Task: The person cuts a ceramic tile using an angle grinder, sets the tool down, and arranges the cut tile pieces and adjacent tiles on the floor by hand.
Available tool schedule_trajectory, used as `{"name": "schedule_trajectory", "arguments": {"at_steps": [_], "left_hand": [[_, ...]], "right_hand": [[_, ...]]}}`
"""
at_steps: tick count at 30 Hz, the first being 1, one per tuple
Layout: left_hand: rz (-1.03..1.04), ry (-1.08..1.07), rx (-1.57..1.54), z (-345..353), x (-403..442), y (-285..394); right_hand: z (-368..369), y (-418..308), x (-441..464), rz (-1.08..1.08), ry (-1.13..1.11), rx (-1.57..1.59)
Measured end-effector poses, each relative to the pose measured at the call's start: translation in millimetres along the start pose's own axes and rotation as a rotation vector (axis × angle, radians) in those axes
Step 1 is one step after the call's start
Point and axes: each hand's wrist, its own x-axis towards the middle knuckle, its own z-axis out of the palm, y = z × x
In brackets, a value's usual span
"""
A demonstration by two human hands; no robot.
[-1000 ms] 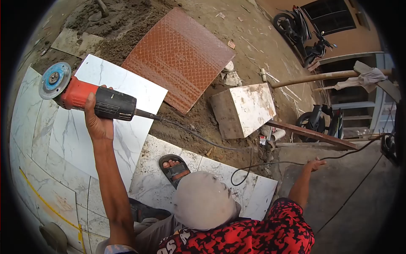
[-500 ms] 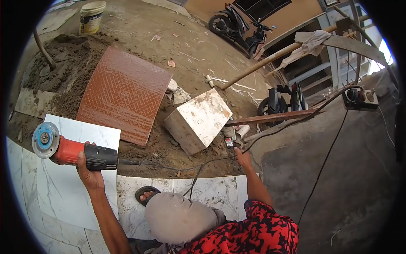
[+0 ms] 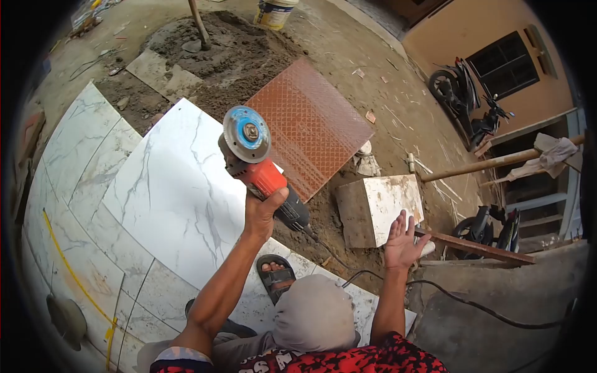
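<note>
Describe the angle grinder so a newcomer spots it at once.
Start at the large white veined tile, image-left of the reddish patterned panel. Overlapping both in view, the angle grinder is gripped by the left hand. Unlike those flat neighbours, it is red and black with a round blue-faced disc and dark cord.

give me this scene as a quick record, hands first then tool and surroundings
left hand: gripping the red-and-black angle grinder
right hand: open, palm showing, fingers up
disc: silver and blue, facing the camera
cord: dark, trailing off to the right
floor: white marbled tiles
beyond the tiles: red-brown patterned sheet, white-faced block
background: bucket, motorbikes
</note>
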Motion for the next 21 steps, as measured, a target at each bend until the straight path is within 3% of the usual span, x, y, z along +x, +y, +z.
{"name": "schedule_trajectory", "arguments": {"at_steps": [1, 3, 5, 6, 8, 11, 13, 15, 16, 19, 21], "left_hand": [[-0.007, -0.017, 0.0, 3, -2, -3], [-0.008, -0.027, 0.024, 8, -6, -9], [-0.05, -0.07, 0.004, 11, -10, -13], [-0.071, -0.077, 0.057, 10, -11, -17], [0.007, -0.08, 0.022, 14, -14, -16], [0.07, -0.031, 0.028, 10, -8, -25], [0.053, -0.003, -0.003, -2, -12, -33], [-0.119, -0.034, 0.012, -8, -5, -38], [-0.113, -0.097, -0.022, -10, -7, -31], [-0.072, -0.024, 0.093, -23, -6, -49], [-0.112, 0.044, 0.162, -35, -12, -65]], "right_hand": [[24, 16, 19, 0.006, -0.071, -0.05], [92, 69, 37, 0.004, -0.2, -0.462], [131, 126, 52, 0.141, -0.542, -0.808], [138, 144, 52, 0.166, -0.58, -0.817], [145, 180, 55, 0.512, -0.959, -1.184], [99, 200, 68, 0.463, -1.06, -1.245], [121, 201, 36, 0.522, -1.011, -1.149], [115, 202, 30, 0.316, -1.103, -1.349], [109, 203, 25, 0.307, -1.054, -1.351], [103, 206, 6, 0.245, -1.025, -1.472], [94, 205, 9, 0.334, -1.014, -1.481]]}}
